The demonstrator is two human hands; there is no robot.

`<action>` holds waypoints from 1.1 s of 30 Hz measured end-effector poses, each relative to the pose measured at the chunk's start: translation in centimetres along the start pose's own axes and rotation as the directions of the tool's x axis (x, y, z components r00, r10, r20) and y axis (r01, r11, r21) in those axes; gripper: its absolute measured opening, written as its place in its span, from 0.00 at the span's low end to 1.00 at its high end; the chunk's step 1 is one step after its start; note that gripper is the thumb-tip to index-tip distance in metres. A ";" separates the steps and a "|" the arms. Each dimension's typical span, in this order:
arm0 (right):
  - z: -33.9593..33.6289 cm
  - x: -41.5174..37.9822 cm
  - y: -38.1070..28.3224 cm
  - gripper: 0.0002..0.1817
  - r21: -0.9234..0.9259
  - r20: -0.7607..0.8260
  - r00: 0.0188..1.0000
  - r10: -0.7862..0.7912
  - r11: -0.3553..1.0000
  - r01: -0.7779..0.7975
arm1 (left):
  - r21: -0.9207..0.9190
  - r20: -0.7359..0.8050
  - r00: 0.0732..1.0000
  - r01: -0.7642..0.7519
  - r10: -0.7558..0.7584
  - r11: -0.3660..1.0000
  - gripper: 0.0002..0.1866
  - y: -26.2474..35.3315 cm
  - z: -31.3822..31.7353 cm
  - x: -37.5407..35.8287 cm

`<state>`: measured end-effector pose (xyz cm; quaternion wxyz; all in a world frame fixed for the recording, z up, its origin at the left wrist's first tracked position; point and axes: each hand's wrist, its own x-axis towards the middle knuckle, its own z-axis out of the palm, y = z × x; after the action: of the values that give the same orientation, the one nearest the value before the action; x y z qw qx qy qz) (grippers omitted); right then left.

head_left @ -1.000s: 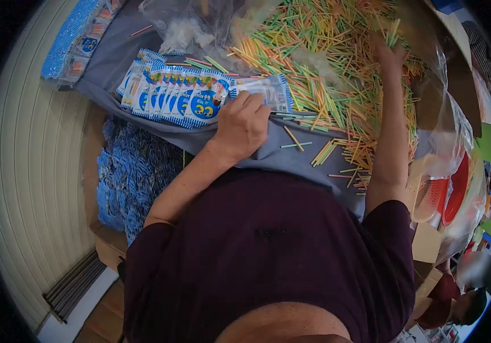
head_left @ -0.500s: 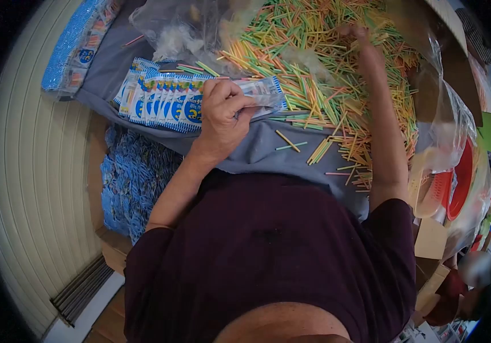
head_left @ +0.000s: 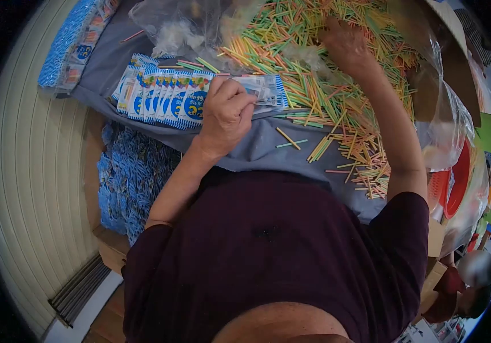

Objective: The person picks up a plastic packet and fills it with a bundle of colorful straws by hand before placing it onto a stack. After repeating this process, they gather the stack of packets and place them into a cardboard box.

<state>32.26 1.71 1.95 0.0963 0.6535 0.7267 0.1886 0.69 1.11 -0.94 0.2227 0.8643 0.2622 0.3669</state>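
Observation:
Closed round the end of a clear packet [head_left: 268,91] with a blue striped edge is my left hand [head_left: 225,111]. Beside it, to the left, several blue and white printed packets [head_left: 165,97] lie overlapping in a row on the grey cloth. My right hand [head_left: 348,47] rests at the upper part of a large pile of thin coloured sticks [head_left: 308,86]. Its fingers are bent down into the sticks, and the fingertips are partly hidden, so what they hold cannot be made out.
Clear plastic film [head_left: 171,28] lies behind the packets. A box of blue wrappers [head_left: 131,177] stands at lower left, below a blue packed bag [head_left: 74,51]. Loose sticks [head_left: 319,148] lie near the front edge. A red basket [head_left: 457,183] and a person [head_left: 451,291] are at right.
My right hand has moved left and a little down over the sticks, its forearm now slanting. My left hand stays on the packet, almost unmoved.

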 end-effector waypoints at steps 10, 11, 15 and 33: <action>1.0 -2.3 2.4 0.10 0.991 -0.067 0.822 0.565 0.135 -0.012 | -0.125 0.151 0.981 0.139 -0.120 0.982 0.03 -0.9 -1.0 -0.1; 0.7 -2.4 1.9 0.10 0.991 -0.064 0.817 0.572 0.136 -0.017 | -0.129 0.157 0.981 0.134 -0.113 0.983 0.03 -1.0 -0.9 0.1; 1.1 -2.6 1.9 0.06 0.688 0.147 0.873 0.465 -0.682 0.248 | -0.131 0.087 0.991 0.108 -0.097 0.985 0.03 -0.9 -0.3 0.4; -4.1 -1.1 -0.8 0.12 0.733 0.260 0.776 0.574 -0.641 0.229 | -0.487 0.032 0.953 0.278 -0.301 0.828 0.06 -0.4 -1.7 1.7</action>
<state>30.11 -0.03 5.21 -0.7490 0.4496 0.2867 -0.3932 0.25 2.81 0.78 0.4796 0.7219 0.2946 0.4025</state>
